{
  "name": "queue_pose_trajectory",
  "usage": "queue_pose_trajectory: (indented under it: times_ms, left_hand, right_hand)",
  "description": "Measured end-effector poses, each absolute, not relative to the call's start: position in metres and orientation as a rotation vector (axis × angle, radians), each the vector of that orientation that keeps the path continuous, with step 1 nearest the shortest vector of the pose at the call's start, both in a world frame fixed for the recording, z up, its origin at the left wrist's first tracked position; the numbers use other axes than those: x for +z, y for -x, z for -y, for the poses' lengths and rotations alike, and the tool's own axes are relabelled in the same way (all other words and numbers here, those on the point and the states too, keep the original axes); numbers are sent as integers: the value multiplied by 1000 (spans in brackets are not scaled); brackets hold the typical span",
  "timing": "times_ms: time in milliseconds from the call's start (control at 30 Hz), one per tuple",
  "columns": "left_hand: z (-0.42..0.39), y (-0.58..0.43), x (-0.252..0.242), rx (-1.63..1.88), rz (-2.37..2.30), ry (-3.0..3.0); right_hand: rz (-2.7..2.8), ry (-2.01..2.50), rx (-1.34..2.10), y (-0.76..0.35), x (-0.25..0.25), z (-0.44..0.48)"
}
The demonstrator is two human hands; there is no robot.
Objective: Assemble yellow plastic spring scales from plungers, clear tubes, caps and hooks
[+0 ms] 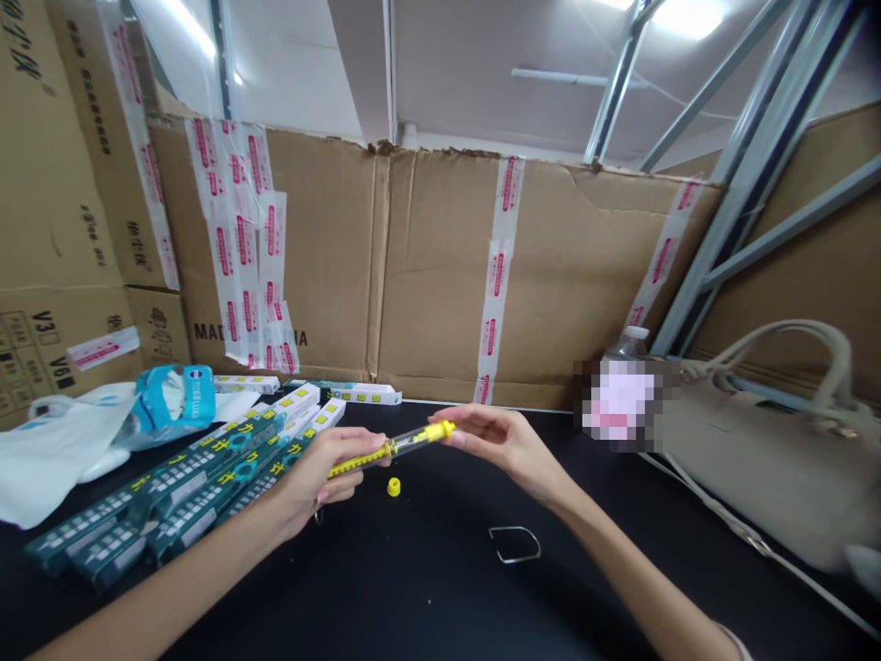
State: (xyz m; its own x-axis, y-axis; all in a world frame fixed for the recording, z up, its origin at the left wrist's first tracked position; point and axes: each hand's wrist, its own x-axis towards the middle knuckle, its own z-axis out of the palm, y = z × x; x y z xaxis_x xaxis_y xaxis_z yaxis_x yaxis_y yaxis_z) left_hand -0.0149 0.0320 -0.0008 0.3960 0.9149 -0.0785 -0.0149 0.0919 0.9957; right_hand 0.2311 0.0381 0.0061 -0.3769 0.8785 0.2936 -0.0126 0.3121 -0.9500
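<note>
While hands [320, 482] [506, 450] hold a yellow-scaled tube [406, 443], yellow cap [394, 487], cardboard [330, 266] printed "MAD"

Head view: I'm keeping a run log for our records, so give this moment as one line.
left hand: holds tube | right hand: pinches tube's yellow end | nearby: yellow cap, wire loop, green boxes

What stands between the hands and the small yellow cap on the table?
Nothing visible does: the yellow cap lies on the black table just below the clear tube, which the left hand and right hand hold above it.
</note>
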Motion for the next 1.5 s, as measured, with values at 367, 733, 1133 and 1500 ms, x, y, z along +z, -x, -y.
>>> queue_pose_trajectory:
  times_ms: [367,733,1133,1500]
  left_hand:
    - [-38,18,-6,894,-896,-1292]
    - [-39,18,-5,989,-885,-1221]
    - [-41,18,-8,1003,-906,-1243]
    - [-38,16,-10,965,-945,-1348]
  right_hand:
    - [1470,716,1331,-224,-6,-43]
    - [1961,991,1115,-214,-30,-47]
    - [1851,1007,762,-196,-42,-39]
    - [1449,869,964,-229,-6,-47]
